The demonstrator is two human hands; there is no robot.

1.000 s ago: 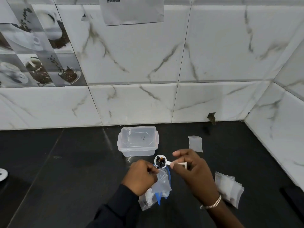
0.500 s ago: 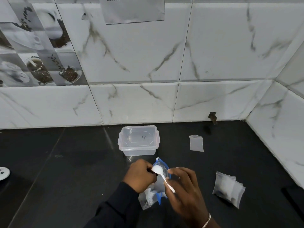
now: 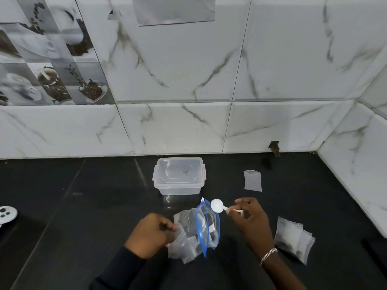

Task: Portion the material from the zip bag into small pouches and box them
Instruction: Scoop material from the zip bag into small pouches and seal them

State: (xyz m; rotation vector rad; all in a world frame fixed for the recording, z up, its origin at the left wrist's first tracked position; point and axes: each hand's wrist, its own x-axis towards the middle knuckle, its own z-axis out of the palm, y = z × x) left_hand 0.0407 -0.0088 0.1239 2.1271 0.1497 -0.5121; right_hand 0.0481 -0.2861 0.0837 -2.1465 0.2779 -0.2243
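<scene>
My left hand point(image 3: 149, 235) grips a small clear pouch point(image 3: 184, 245) low on the black counter. Beside it stands the zip bag point(image 3: 207, 225) with a blue seal, its mouth open upward and dark material inside. My right hand point(image 3: 250, 218) pinches the handle of a white spoon point(image 3: 217, 205), whose empty bowl hovers just above the right side of the bag's mouth. A clear plastic box point(image 3: 179, 176) with its lid on sits behind the bag.
A single empty pouch point(image 3: 252, 181) lies to the right of the box. A small pile of pouches point(image 3: 293, 238) rests at the right, near my right wrist. A white round object point(image 3: 6, 214) sits at the left edge. Tiled walls close the back and right.
The spoon held dark material a second ago, then tipped into the pouch; now it is empty and lifted to the right. My left hand lowered the pouch leftward, exposing the zip bag.
</scene>
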